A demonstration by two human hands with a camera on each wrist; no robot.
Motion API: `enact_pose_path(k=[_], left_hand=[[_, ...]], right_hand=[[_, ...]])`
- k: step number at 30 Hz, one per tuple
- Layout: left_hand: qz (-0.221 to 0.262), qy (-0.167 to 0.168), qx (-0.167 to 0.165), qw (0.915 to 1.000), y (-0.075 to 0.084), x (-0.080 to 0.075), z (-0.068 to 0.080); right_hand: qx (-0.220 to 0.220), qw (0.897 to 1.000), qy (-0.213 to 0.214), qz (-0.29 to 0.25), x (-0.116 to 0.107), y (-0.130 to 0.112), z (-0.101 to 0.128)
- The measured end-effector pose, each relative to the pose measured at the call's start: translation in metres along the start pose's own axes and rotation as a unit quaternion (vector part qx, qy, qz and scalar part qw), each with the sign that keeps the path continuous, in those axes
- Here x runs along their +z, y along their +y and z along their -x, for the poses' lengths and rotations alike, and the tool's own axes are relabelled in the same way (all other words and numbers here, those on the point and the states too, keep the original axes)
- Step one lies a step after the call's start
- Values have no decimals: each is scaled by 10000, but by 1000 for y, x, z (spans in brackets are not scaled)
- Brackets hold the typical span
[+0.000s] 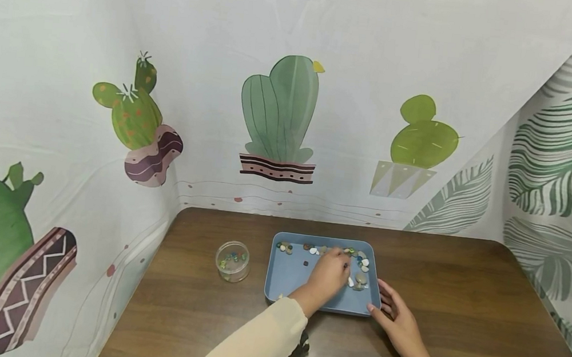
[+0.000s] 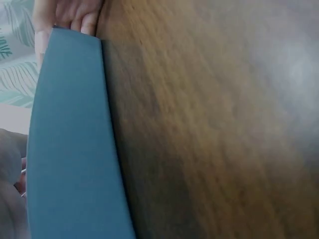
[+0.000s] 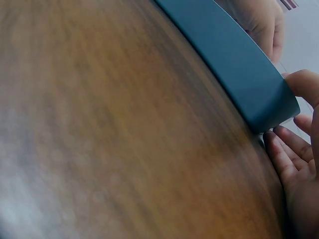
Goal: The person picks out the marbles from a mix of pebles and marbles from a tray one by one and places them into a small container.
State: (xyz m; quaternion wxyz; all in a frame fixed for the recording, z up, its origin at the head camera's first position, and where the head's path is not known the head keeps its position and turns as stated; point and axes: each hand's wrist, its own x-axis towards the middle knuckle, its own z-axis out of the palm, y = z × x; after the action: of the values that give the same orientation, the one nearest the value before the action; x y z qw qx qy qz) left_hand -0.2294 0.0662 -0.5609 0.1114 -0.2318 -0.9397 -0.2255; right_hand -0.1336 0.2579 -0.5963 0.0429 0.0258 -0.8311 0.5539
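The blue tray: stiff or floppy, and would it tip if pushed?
The tray probably feels stiff, since its walls stand upright. Wide and low, it would likely slide rather than tip, though scattered stones inside may shift.

Blue tray [image 1: 286,285], brown wood-grain table [image 1: 441,285]

Pebbles [image 1: 361,278] are white, tan, green; sleeve [image 1: 254,342]'s cream, and that white backdrop [image 1: 372,31]'s got green cacti [image 1: 290,113] plus striped leaves [image 1: 566,165].

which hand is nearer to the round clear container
Left. The left hand is over the blue tray, just right of the round clear container; the right hand is farther right, its grip at the tray's near right corner.
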Motion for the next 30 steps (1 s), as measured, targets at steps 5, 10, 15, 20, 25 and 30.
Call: enact_pose_path(k=[5,10,15,20,25,30], left_hand=[[492,207,-298,9981,0,-8,4],[893,293,-616,9937,-1,-21,4],[1208,459,-805,9883,-6,-30,6],[1485,659,-856,9830,-13,-29,9],[1791,793,-970,9758,-18,-29,16],[2002,914,-1013,9702,-20,-33,26]], right_hand=[[-10,10000,-12,1,-1,0,0],[43,10000,-2,62,-1,-1,0],[139,9998,-5,154,-2,-2,-1],[142,9997,12,176,-2,-1,-1],[130,9997,2,202,-1,0,-1],[103,9998,9,170,-2,1,-1]])
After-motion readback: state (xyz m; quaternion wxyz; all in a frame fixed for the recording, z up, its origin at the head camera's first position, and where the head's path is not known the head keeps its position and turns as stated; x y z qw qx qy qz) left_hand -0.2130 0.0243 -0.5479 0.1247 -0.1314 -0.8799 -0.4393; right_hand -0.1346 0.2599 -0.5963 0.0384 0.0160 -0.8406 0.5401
